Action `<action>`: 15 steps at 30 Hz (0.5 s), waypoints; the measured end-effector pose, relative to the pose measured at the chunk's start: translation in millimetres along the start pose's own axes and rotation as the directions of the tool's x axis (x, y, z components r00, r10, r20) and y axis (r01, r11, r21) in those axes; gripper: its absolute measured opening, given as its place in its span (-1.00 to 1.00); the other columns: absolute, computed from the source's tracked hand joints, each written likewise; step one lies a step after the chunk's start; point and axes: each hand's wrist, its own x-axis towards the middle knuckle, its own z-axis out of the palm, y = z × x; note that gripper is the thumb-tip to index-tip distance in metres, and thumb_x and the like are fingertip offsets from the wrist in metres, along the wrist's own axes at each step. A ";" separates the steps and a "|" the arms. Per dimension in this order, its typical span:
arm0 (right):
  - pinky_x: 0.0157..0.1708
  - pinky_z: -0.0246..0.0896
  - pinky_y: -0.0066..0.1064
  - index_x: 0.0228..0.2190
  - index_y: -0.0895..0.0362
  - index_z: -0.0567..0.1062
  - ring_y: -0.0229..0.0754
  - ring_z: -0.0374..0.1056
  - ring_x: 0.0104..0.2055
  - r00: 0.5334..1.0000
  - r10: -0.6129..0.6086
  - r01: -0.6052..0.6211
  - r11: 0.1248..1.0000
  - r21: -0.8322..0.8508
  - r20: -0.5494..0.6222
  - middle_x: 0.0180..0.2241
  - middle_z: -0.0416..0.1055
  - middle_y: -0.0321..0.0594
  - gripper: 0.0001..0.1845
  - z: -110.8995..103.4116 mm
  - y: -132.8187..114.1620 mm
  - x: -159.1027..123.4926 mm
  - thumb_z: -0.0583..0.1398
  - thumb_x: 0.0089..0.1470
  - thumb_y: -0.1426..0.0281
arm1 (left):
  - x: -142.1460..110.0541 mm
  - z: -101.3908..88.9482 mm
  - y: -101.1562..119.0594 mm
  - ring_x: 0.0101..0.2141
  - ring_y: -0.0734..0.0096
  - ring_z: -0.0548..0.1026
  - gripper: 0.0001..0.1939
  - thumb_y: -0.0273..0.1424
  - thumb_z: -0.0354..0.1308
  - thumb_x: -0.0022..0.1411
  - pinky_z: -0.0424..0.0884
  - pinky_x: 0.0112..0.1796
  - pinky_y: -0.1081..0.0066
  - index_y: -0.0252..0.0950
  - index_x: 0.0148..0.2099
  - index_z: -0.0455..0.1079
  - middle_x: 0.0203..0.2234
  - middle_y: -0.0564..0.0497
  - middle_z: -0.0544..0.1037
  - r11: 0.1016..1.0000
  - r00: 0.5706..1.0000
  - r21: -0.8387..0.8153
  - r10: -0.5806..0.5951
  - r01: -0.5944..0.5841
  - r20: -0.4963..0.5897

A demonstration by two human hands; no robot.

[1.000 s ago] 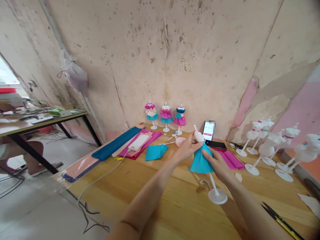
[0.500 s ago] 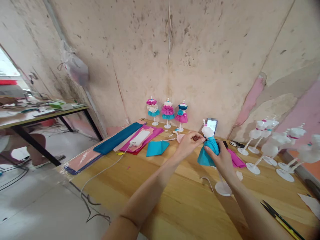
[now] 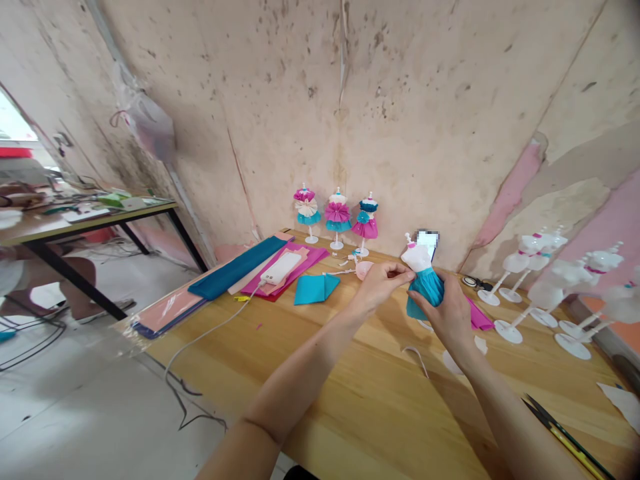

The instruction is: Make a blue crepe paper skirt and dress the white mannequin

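A small white dress form [image 3: 416,257] wears a gathered turquoise skirt [image 3: 428,285] and leans to the left above the table. Around the skirt's right side wraps my right hand [image 3: 453,313], its thumb pressed on the front of the cloth. My left hand [image 3: 383,285] is pinched closed at the left of the form's waist, by the skirt's top edge; whatever lies between the fingertips is too small to make out. The form's round base [image 3: 453,361] shows partly behind my right wrist. A thin pale strip [image 3: 416,359] curls on the wood below.
Three dressed forms [image 3: 338,217] stand by the wall. Several bare white forms [image 3: 553,280] stand at right, near scissors [image 3: 563,433]. Folded turquoise cloth [image 3: 310,290], a cabled white device [image 3: 281,267], magenta cloth [image 3: 480,313] and a phone [image 3: 427,239] are on the table [image 3: 340,400].
My left hand has left the form's upper body and now pinches beside the waist. The form has turned and shifted right and up in view, with my right hand staying on the skirt.
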 end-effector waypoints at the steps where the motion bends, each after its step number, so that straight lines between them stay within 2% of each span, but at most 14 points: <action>1: -0.17 0.23 -0.20 0.04 0.13 0.30 0.06 0.33 -0.07 1.000 -0.012 0.012 1.000 -0.010 -0.005 -0.10 0.38 -0.01 -0.27 0.3 0.5 -0.3 0.22 -0.02 -0.08 | 0.1 -0.4 0.5 -0.31 0.40 0.44 -0.72 -0.23 0.25 0.09 0.30 -0.20 0.39 -0.39 -0.30 0.50 -0.37 -0.04 0.54 1.000 1.000 -0.017 -0.022 0.022 0.004; 8: -0.24 0.24 -0.22 0.03 0.15 0.30 0.06 0.35 -0.12 0.999 -0.033 0.034 0.998 -0.057 0.013 -0.11 0.38 0.01 -0.26 3.7 1.9 -2.3 0.23 -0.03 -0.08 | -1.1 -0.7 6.5 -0.32 0.44 0.42 -0.81 -0.33 0.28 0.02 0.26 -0.17 0.40 -0.38 -0.40 0.48 -0.43 0.00 0.52 0.990 0.994 -0.093 -0.105 0.103 -0.017; 15: -0.20 0.25 -0.22 0.03 0.15 0.30 0.03 0.35 -0.10 1.000 -0.007 0.008 0.999 -0.037 0.019 -0.12 0.39 -0.03 -0.26 2.9 2.6 -1.4 0.24 -0.03 -0.07 | -1.7 0.1 5.5 -0.31 0.43 0.42 -0.76 -0.27 0.28 0.03 0.26 -0.18 0.40 -0.39 -0.36 0.49 -0.40 -0.02 0.52 0.992 0.997 -0.100 -0.079 0.078 0.001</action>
